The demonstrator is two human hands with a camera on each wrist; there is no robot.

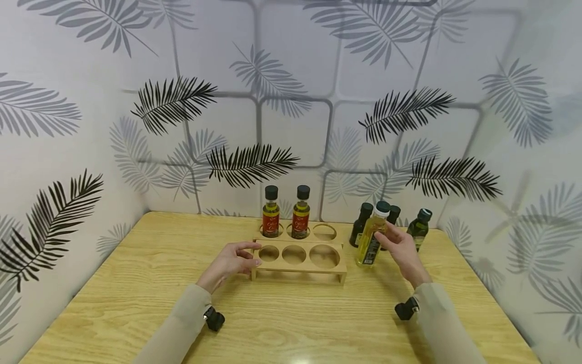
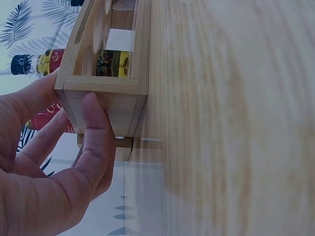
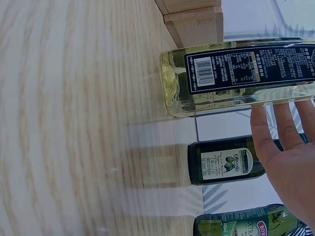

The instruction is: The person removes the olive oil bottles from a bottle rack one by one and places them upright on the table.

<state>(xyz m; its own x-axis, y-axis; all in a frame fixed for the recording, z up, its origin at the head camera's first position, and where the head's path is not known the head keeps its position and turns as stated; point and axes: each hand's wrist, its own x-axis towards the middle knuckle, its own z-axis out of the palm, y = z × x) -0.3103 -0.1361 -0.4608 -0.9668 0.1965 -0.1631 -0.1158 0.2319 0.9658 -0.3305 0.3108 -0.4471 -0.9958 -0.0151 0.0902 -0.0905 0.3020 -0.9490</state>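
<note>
A two-tier wooden bottle rack [image 1: 297,270] with round holes stands on the table. My left hand [image 1: 233,264] holds its left end; in the left wrist view the thumb presses the end panel [image 2: 118,110]. Two small oil bottles [image 1: 271,215] with red labels and black caps stand in the rear tier's left and middle holes. My right hand [image 1: 402,250] grips a clear bottle of yellow oil [image 1: 372,235] just right of the rack. That bottle tilts slightly, dark back label [image 3: 251,69] toward the wrist camera. Whether its base touches the table cannot be told.
Behind and beside my right hand stand dark green olive oil bottles, one with a white label [image 3: 226,164] and another [image 1: 419,227] farther right. The rear right hole [image 1: 325,232] and three front holes hold no bottle. Patterned walls [image 1: 291,126] enclose the wooden table [image 1: 291,323].
</note>
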